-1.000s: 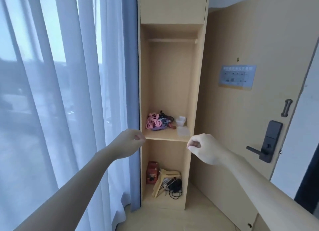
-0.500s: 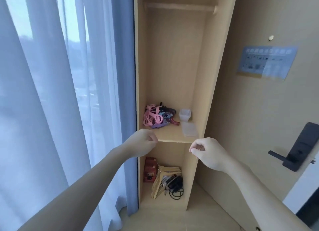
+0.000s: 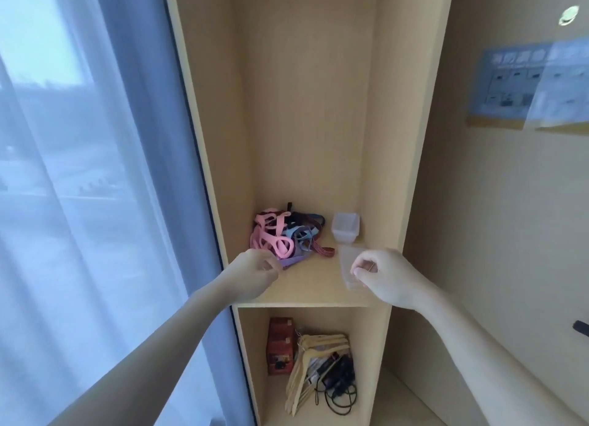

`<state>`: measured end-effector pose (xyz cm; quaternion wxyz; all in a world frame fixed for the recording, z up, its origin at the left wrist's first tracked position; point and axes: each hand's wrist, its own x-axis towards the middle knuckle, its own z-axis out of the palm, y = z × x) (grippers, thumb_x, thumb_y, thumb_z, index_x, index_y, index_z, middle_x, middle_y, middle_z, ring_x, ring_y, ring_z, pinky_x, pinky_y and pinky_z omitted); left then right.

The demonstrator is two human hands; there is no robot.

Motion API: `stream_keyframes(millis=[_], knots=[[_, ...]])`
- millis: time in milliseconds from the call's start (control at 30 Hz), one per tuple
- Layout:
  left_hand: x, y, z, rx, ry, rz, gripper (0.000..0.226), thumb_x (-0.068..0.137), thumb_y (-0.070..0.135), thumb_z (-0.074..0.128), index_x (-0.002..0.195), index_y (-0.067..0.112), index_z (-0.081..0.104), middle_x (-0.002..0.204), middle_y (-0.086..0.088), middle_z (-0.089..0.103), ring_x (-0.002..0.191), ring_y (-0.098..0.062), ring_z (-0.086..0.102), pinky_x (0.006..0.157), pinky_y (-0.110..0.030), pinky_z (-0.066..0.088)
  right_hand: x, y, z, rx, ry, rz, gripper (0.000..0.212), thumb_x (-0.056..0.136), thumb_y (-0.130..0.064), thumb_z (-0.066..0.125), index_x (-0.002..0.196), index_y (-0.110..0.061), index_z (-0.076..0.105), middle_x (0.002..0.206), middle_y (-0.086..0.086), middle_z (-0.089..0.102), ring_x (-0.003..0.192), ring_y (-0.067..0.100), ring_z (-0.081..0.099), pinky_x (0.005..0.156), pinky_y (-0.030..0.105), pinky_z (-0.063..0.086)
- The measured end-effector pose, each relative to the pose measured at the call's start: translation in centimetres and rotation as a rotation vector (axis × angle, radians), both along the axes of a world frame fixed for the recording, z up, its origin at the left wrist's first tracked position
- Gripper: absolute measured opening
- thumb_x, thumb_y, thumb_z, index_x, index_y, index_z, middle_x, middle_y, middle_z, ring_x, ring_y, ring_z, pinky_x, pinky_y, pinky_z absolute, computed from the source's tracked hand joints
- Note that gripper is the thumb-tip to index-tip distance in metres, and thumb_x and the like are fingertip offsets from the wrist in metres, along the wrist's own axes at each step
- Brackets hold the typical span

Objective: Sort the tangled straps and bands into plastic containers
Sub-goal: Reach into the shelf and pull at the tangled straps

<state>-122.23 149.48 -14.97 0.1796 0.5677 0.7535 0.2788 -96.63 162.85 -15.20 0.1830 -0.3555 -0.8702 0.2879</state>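
**Both hands up at the shelf, straps in one heap**

At the back left of the light wooden shelf (image 3: 312, 285): a tangled heap of pink, blue, purple and dark fabric straps and bands (image 3: 280, 237), with a red-striped strap trailing out to the right and a purple band end reaching toward the front. Just right of the heap, close to the cupboard's right wall, a small clear plastic container (image 3: 345, 228), upright. In front of that, lying on the shelf, a flat clear plastic piece (image 3: 345, 256), partly hidden.

Left hand (image 3: 255, 272) raised at the shelf's front left, fingers curled into the palm, thumb against the forefinger, gripping nothing. Sits close beside the purple band end; contact not clear. Right hand (image 3: 385, 276) raised at the front right, curled the same way, thumb tip pressed to forefinger, nothing seen in the pinch. Overlaps the flat clear plastic piece in view; impossible to tell whether touching it.

In the compartment below: a red cardboard box (image 3: 280, 346) standing at the left, a bundle of pale wooden clothes hangers (image 3: 318, 349) leaning beside it, and black coiled cords (image 3: 341, 390) at the right.

Left of the cupboard, a blue-grey curtain (image 3: 149, 123) and a sheer white curtain (image 3: 63, 218) over a window. To the right, a beige door (image 3: 478, 234) bearing a blue printed notice (image 3: 526, 84).
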Motion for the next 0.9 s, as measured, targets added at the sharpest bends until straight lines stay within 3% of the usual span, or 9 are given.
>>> stream_keyframes(millis=[100, 233, 433, 633, 767, 900], knots=[[-2.0, 4.8, 0.3, 0.014, 0.013, 0.048, 0.022, 0.097, 0.015, 0.051, 0.105, 0.020, 0.071, 0.084, 0.019, 0.062, 0.082, 0.003, 0.059, 0.063, -0.009, 0.038, -1.3, 5.9, 0.8, 0.000, 0.043, 0.011, 0.024, 0.099, -0.023, 0.057, 0.082, -0.034, 0.070, 0.078, -0.020, 0.067, 0.079, -0.010, 0.061, 0.063, 0.010, 0.041], [-3.4, 9.7, -1.6, 0.001, -0.018, 0.104, 0.022, 0.097, 0.012, 0.051, 0.104, 0.017, 0.072, 0.087, 0.014, 0.065, 0.084, -0.008, 0.064, 0.068, -0.017, 0.044, -2.6, 12.1, -0.1, 0.004, 0.061, 0.030, 0.026, 0.099, -0.020, 0.056, 0.083, -0.036, 0.069, 0.083, -0.020, 0.066, 0.082, -0.017, 0.056, 0.067, 0.012, 0.038], [-5.5, 13.8, -5.2, -0.026, -0.081, 0.174, 0.024, 0.094, 0.013, 0.050, 0.100, 0.024, 0.070, 0.085, 0.001, 0.071, 0.078, -0.011, 0.062, 0.064, -0.023, 0.043, -5.4, 16.4, -4.1, -0.062, 0.019, 0.068, 0.021, 0.099, -0.018, 0.057, 0.088, -0.030, 0.071, 0.092, -0.018, 0.068, 0.088, -0.002, 0.061, 0.074, 0.015, 0.044], [-8.7, 17.8, -8.8, -0.047, -0.133, 0.191, 0.025, 0.093, 0.010, 0.049, 0.094, 0.026, 0.068, 0.087, 0.011, 0.063, 0.082, -0.007, 0.060, 0.066, -0.020, 0.042, -8.7, 20.1, -6.9, -0.097, -0.063, 0.083, 0.020, 0.099, -0.020, 0.057, 0.091, -0.031, 0.071, 0.093, -0.017, 0.070, 0.090, -0.001, 0.062, 0.085, 0.021, 0.049], [-11.7, 21.2, -12.0, -0.054, -0.156, 0.235, 0.021, 0.094, 0.014, 0.051, 0.096, 0.024, 0.069, 0.097, 0.008, 0.068, 0.089, -0.012, 0.063, 0.072, -0.024, 0.048, -11.6, 23.1, -8.8, -0.105, -0.114, 0.096, 0.020, 0.098, -0.020, 0.057, 0.092, -0.030, 0.072, 0.093, -0.013, 0.070, 0.089, 0.001, 0.064, 0.086, 0.025, 0.053], [-14.5, 24.5, -15.5, -0.108, -0.122, 0.250, 0.022, 0.088, 0.009, 0.056, 0.101, 0.019, 0.070, 0.101, 0.003, 0.067, 0.093, -0.018, 0.062, 0.087, -0.031, 0.051, -15.2, 25.9, -10.9, -0.093, -0.166, 0.096, 0.021, 0.096, -0.021, 0.058, 0.086, -0.032, 0.072, 0.084, -0.018, 0.069, 0.083, -0.004, 0.062, 0.076, 0.007, 0.045]])
